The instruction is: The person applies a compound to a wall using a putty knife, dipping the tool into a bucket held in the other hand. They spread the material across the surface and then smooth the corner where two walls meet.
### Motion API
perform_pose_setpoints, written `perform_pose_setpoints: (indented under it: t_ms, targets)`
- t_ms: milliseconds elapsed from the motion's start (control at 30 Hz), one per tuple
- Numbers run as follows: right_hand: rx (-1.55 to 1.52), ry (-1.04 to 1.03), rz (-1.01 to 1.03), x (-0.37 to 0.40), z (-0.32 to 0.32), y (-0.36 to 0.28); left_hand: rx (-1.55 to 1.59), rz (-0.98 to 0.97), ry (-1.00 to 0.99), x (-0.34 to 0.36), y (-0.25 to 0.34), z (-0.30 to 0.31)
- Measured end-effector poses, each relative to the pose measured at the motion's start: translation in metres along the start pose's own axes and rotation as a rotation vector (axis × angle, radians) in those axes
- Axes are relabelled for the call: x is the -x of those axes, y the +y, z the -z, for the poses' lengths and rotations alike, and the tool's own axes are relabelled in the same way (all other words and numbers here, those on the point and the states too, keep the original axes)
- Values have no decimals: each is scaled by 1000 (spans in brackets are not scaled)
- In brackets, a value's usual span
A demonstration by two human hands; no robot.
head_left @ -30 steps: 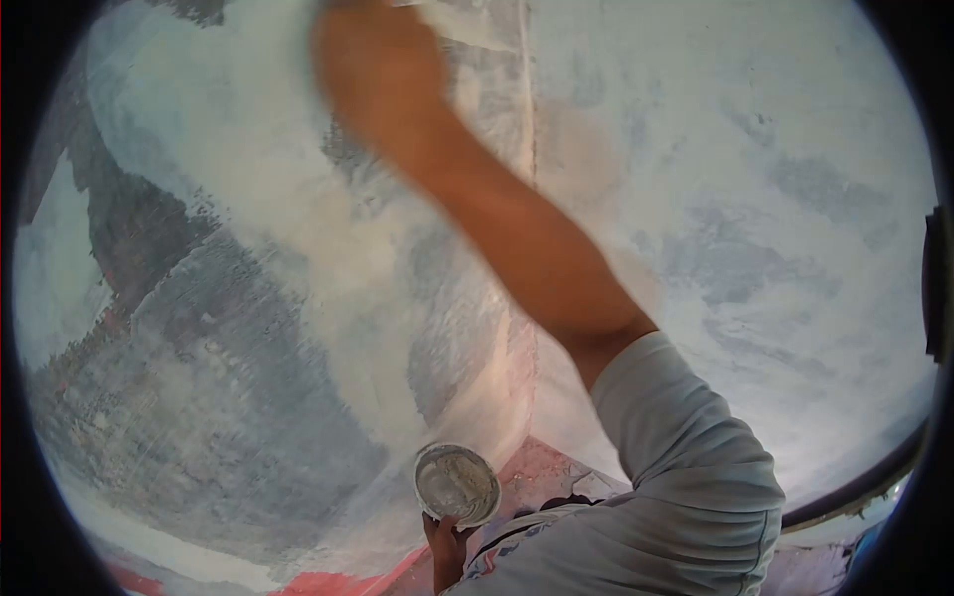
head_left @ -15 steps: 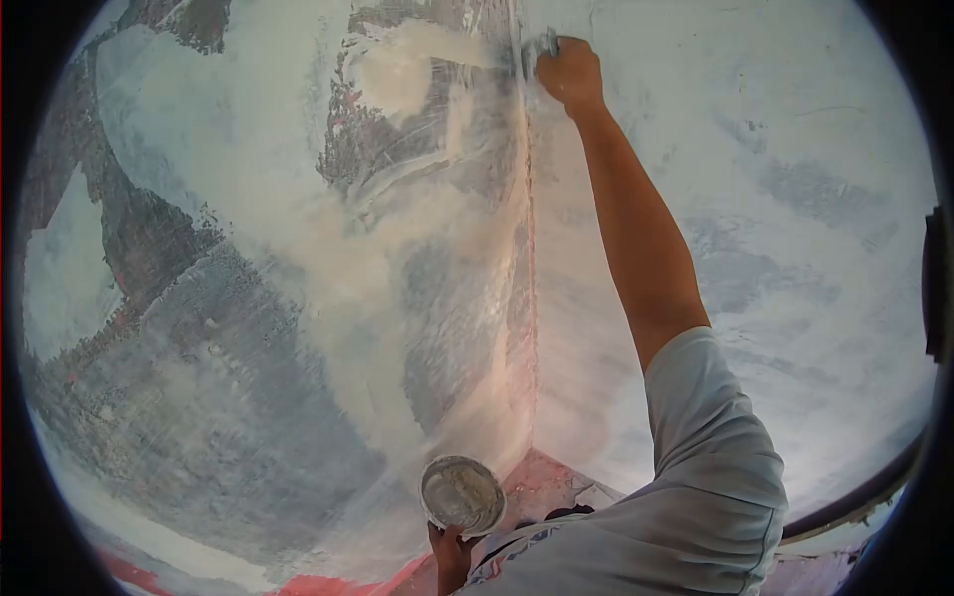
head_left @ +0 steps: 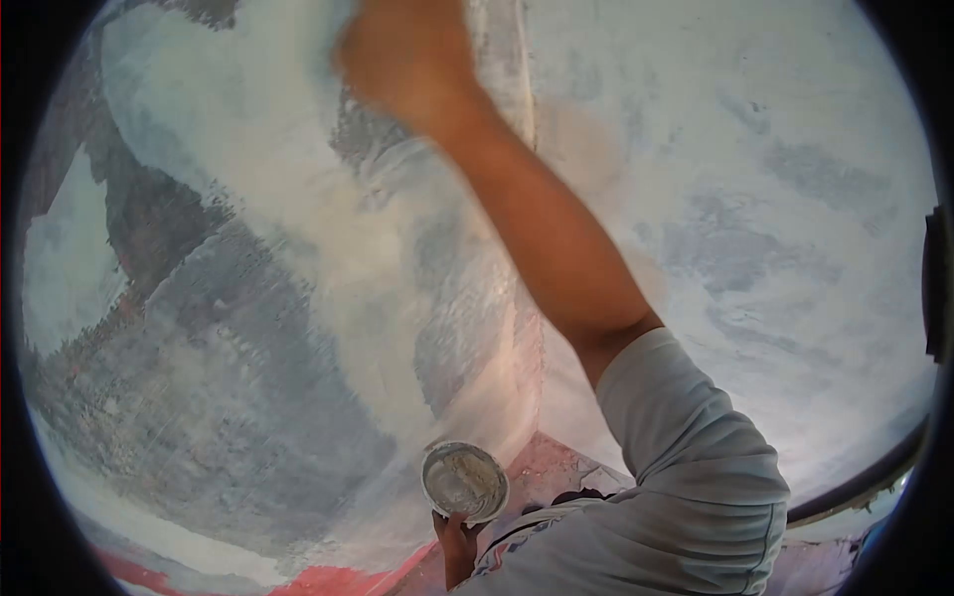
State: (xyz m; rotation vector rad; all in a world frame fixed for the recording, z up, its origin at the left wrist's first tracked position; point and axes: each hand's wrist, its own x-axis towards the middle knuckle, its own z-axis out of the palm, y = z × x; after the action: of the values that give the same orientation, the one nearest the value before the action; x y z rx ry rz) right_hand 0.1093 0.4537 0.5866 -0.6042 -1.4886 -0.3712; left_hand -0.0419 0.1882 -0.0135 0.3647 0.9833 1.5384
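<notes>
My left hand (head_left: pixel 457 544) is closed on the lower edge of a shallow round bowl (head_left: pixel 429 489), low in the view. The bowl is tilted towards me, with greyish putty smeared inside. My right hand (head_left: pixel 412 65) is raised at the top, before the left wall, blurred and seen from the back, fingers curled. What it grips is hidden now; half a second ago a grey blade like a putty knife's showed at its fingers. The left wall (head_left: pixel 348 258) carries pale putty patches over darker, rough areas.
The right wall (head_left: pixel 775 258) meets the left one in a vertical corner and is mostly coated pale, with grey patches. Reddish surface (head_left: pixel 343 581) shows along the bottom. A dark curved edge (head_left: pixel 865 482) lies at lower right.
My right hand has swept left from the wall corner onto the left wall's side and looks larger, nearer the camera. The left hand and bowl have barely moved.
</notes>
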Motion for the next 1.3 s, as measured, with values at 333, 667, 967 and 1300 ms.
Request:
perform_pose_setpoints:
  t_ms: [333, 667, 967, 1300]
  targets:
    - [-310, 5, -148, -14, 50, 143, 52, 7, -74, -10, 9, -13]
    - [283, -25, -275, 2, 14, 158, -32, 45, -9, -9, 5, -5]
    - [212, 119, 275, 24, -48, -84, -41, 35, -47, 4, 18, -5]
    - [-174, 432, 261, 4, 18, 90, -90, -26, 7, 10, 12, -25]
